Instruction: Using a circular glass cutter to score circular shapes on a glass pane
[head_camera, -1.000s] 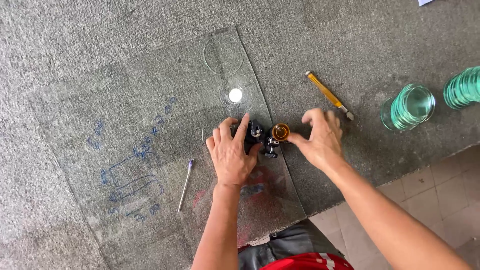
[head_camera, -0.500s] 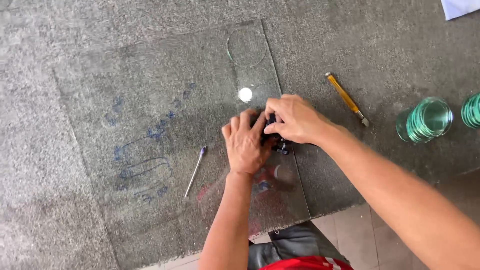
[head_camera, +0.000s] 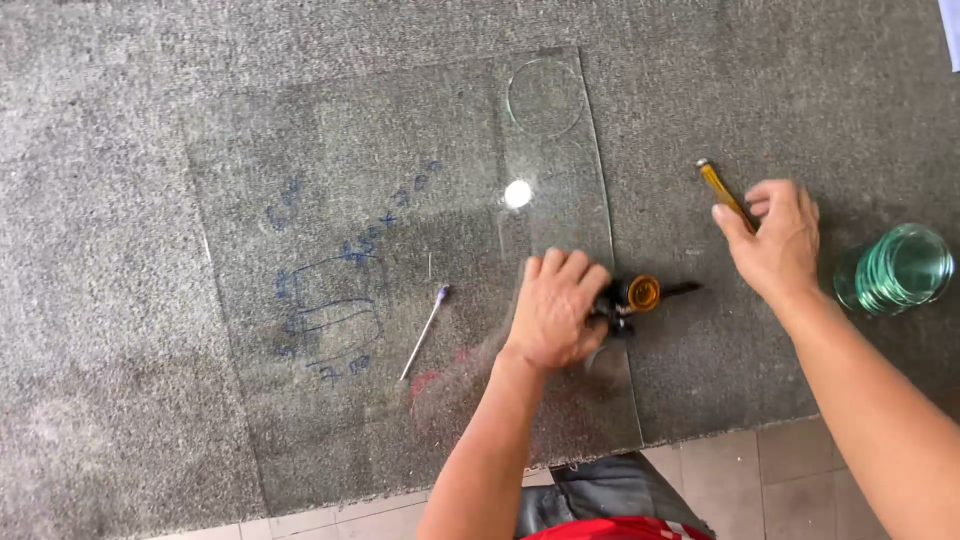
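A large clear rectangular glass sheet (head_camera: 400, 260) marked with blue scribbles lies flat on grey carpet (head_camera: 100, 300) under the left hand (head_camera: 555, 310), whose fingers curl down over a small black circle-cutting tool with an orange knob (head_camera: 632, 295) at the sheet's right edge. One circle (head_camera: 545, 97) is already scored well beyond that hand, none yet snapped out. The right hand (head_camera: 775, 245), half open, closes on the yellow-handled glass cutter (head_camera: 722, 190), a stack of green-edged glass discs (head_camera: 898, 268) just right of it.
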